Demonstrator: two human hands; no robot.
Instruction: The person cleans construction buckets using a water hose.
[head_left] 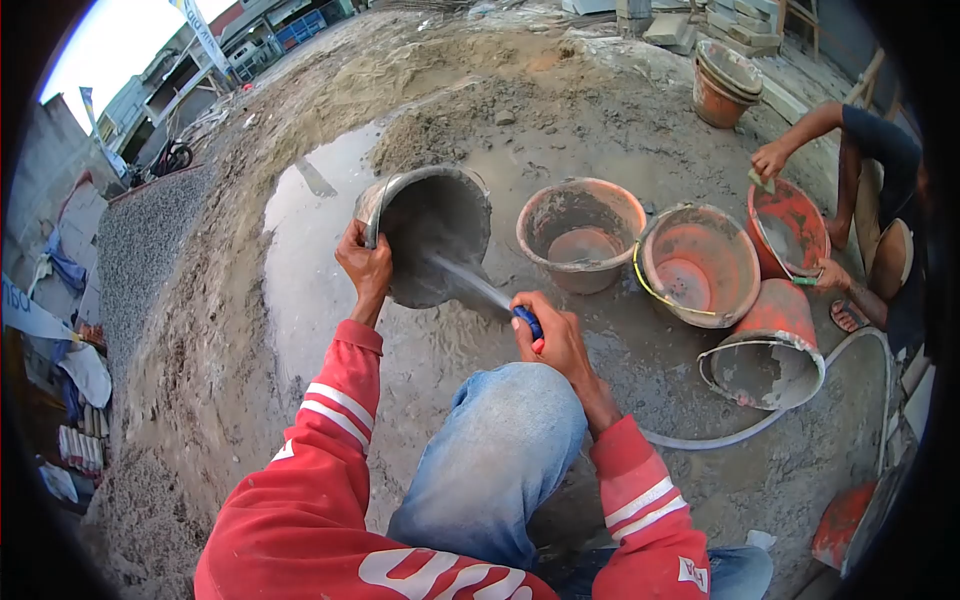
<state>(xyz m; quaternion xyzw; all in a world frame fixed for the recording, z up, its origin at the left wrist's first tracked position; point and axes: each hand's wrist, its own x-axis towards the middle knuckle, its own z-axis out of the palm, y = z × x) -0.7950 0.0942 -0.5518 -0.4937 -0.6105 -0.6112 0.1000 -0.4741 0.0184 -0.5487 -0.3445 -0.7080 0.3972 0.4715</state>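
Note:
My left hand [366,262] grips the rim of a grey, cement-coated bucket [484,215], which is tilted with its mouth toward me. In my right hand [562,345] is a blue and red hose nozzle [528,322], held in closed fingers. A jet of water [468,278] shoots from it into the bucket, and mist hangs inside the opening. The pale hose [720,440] curves over the ground to my right. Right of the nozzle stand an orange, mud-stained bucket [583,270] and a red-orange bucket with a yellow handle [745,270].
At right, a co-worker's hand [770,160] holds a sponge-like piece over a red bucket [788,200]. Another orange bucket [785,310] lies on its side. Stacked buckets [727,85] stand farther back. A wet puddle [290,250] and gravel [150,250] lie left.

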